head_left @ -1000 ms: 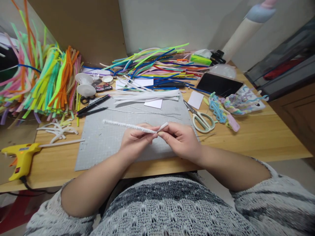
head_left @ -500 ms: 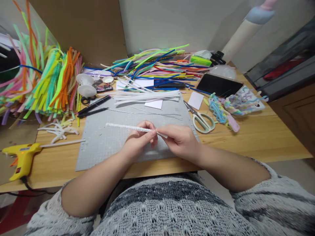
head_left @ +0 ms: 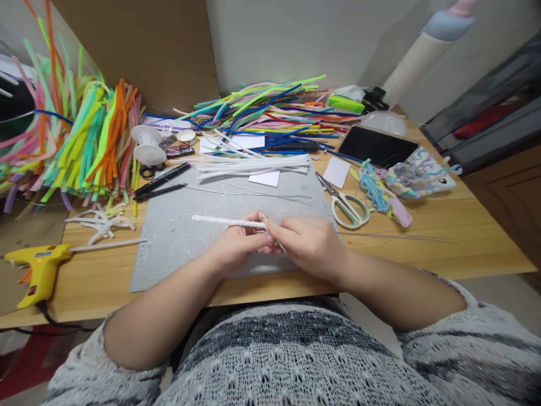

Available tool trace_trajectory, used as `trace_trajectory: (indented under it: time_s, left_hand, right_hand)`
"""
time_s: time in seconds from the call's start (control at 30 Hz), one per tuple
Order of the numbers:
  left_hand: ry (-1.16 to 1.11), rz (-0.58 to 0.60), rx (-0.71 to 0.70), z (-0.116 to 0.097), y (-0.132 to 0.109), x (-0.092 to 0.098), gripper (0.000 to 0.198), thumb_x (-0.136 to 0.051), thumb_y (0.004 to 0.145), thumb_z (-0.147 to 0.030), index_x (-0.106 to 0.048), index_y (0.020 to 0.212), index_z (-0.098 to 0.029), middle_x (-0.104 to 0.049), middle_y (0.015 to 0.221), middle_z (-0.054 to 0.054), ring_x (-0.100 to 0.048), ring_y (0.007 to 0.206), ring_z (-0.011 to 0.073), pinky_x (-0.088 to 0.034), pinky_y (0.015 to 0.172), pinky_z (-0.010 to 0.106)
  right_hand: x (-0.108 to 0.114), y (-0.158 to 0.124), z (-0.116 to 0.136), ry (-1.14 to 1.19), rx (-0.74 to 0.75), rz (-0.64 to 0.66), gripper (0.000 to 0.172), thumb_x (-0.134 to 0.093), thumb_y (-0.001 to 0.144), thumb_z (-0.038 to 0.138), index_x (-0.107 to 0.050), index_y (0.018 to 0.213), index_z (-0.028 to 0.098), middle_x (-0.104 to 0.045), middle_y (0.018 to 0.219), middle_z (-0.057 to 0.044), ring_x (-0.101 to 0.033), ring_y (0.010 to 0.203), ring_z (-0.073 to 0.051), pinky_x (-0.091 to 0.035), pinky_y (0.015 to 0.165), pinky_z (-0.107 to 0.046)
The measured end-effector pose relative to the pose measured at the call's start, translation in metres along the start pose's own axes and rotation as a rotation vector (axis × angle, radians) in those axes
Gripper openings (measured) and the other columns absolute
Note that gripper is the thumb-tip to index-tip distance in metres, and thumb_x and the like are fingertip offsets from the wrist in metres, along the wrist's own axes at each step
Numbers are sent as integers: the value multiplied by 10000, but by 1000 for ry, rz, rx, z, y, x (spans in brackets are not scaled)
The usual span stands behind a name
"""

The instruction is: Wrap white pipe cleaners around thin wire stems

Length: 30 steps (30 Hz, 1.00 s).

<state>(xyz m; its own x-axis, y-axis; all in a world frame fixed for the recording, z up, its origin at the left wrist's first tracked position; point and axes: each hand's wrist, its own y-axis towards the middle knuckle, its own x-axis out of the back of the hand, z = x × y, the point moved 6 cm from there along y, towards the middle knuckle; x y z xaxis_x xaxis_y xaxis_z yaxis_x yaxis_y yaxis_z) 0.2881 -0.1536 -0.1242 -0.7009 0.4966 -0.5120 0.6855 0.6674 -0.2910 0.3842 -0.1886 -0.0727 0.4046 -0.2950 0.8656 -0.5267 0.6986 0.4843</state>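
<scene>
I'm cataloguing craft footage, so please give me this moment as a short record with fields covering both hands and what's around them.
Left hand: holding a white stem
Right hand: at the stem's right end; grip partly hidden
On mat: wires, white bundle
Left side: yellow glue gun, white scraps
Right side: scissors, card
Back: colourful pile

Stem (head_left: 215,220) over mat (head_left: 181,245), glue gun (head_left: 40,265) left, scissors (head_left: 337,196) at right edge, pipe-cleaner pile (head_left: 262,113) behind
</scene>
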Motion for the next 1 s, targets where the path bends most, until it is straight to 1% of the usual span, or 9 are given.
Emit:
trace_trajectory:
  time_s: [0.1, 0.2, 0.37, 0.53, 0.63, 0.7, 0.8, 0.9, 1.0]
  left_hand:
    - [-11, 17, -15, 0, 0, -1, 283, -719, 656, -201, -457, 757, -167, -606, 641, -12, -607, 632, 103, -482, 644, 248]
    - [86, 13, -63, -3, 1, 1, 225, -687, 703, -218, -480, 773, -162, -625, 654, 3, -618, 657, 112, -475, 648, 247]
    - [400, -112, -191, -18, 1, 10, 140, -672, 703, -217, -590, 785, -138, -638, 731, 23, -614, 697, 127, -486, 702, 287]
    - [851, -297, -445, -36, -6, 16, 51, -609, 749, -205, -637, 733, -165, -648, 746, 33, -589, 744, 154, -457, 717, 310]
    - [1008, -312, -603, -41, -11, 12, 62, -589, 776, -201, -641, 750, -181, -653, 765, 32, -589, 768, 160, -450, 738, 317]
    - [1022, -282, -627, -41, -12, 9, 69, -581, 789, -208, -639, 760, -184, -652, 775, 30, -590, 774, 157, -451, 741, 314]
    - [932, -228, -567, -39, -10, 8, 66, -602, 771, -212, -631, 825, -186, -645, 839, 33, -586, 829, 160, -455, 777, 314]
    - [741, -185, -528, -38, -9, 9, 130, -620, 763, -231, -612, 881, -178, -630, 882, 49, -578, 877, 166, -452, 811, 316]
    - [655, -187, -525, -37, -8, 13, 109, -637, 763, -265, -611, 813, -171, -622, 820, 40, -575, 834, 159, -442, 795, 309]
  right_hand:
    - [0, 1, 1, 9, 1, 6, 305, -406, 918, 221, -600, 1132, 125, -610, 650, -32, -513, 571, -118, -376, 501, -264]
    - [0, 2, -2, 139, -34, 2, 283, -407, 907, 200, -613, 1087, 128, -640, 691, -35, -559, 619, -120, -418, 543, -254]
    - [0, 4, -17, 425, -240, 6, 223, -421, 903, 203, -633, 964, 175, -693, 861, -41, -620, 780, -122, -473, 696, -256]
    - [0, 4, -19, 473, -329, 4, 172, -479, 889, 244, -631, 893, 164, -679, 776, -28, -592, 657, -97, -435, 603, -224]
    - [0, 4, -17, 456, -307, -9, 173, -493, 883, 261, -629, 844, 162, -655, 714, -13, -551, 596, -80, -408, 571, -210]
    - [0, 4, -14, 444, -260, -27, 178, -488, 883, 252, -632, 829, 162, -644, 689, -8, -542, 591, -75, -401, 574, -206]
    - [1, 4, -13, 475, -230, -42, 180, -483, 879, 230, -641, 830, 157, -643, 689, -11, -548, 608, -72, -401, 587, -204]
    - [0, 5, -19, 567, -345, -29, 185, -509, 862, 260, -638, 789, 150, -620, 655, 0, -511, 562, -62, -385, 546, -197]
    - [-4, 4, -25, 653, -472, -4, 212, -536, 844, 304, -627, 741, 143, -574, 595, 18, -453, 517, -57, -355, 497, -192]
